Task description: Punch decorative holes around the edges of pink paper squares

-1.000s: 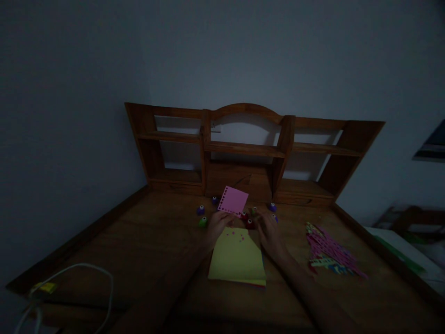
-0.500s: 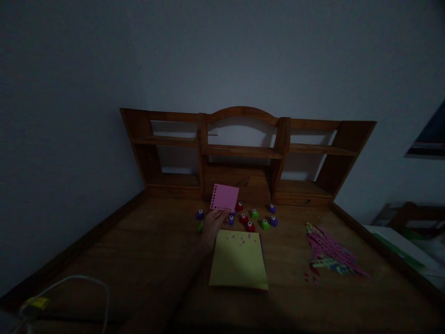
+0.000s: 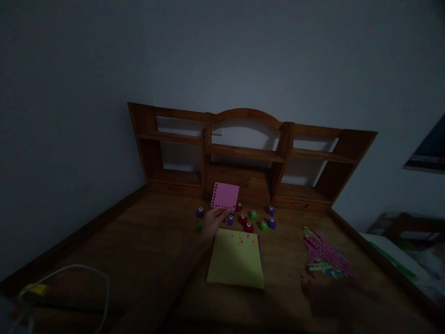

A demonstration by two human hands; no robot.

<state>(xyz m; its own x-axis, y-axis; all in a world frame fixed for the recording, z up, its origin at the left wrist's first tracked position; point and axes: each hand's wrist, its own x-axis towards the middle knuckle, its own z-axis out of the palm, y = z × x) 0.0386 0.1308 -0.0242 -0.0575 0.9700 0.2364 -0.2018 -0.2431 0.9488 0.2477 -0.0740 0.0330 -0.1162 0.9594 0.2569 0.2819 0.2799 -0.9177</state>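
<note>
My left hand [image 3: 212, 221] pinches a square sheet of pink paper [image 3: 225, 195] by its lower edge and holds it upright. Holes run along the paper's left and bottom edges. Below the hand lies a stack of coloured paper [image 3: 236, 264], yellow on top, with small pink bits scattered near its far edge. My right hand [image 3: 330, 297] is dark and smeared at the lower right, close to a pile of pink, yellow and blue strips [image 3: 327, 253]; its fingers cannot be made out. Several small one-eyed figures in red [image 3: 248, 227], green [image 3: 263, 226] and purple [image 3: 271, 210] stand beyond the stack.
A wooden shelf unit [image 3: 243, 150] stands along the back of the wooden desk [image 3: 139, 241]. A white cable [image 3: 78, 266] curls at the lower left beside a yellow object [image 3: 36, 289]. Past the desk's right edge, white and green items [image 3: 392, 255] lie near a wooden chair back.
My right hand has come into view at the lower right, beside the strips. My left hand still holds the pink paper in nearly the same place. The camera view has tilted slightly.
</note>
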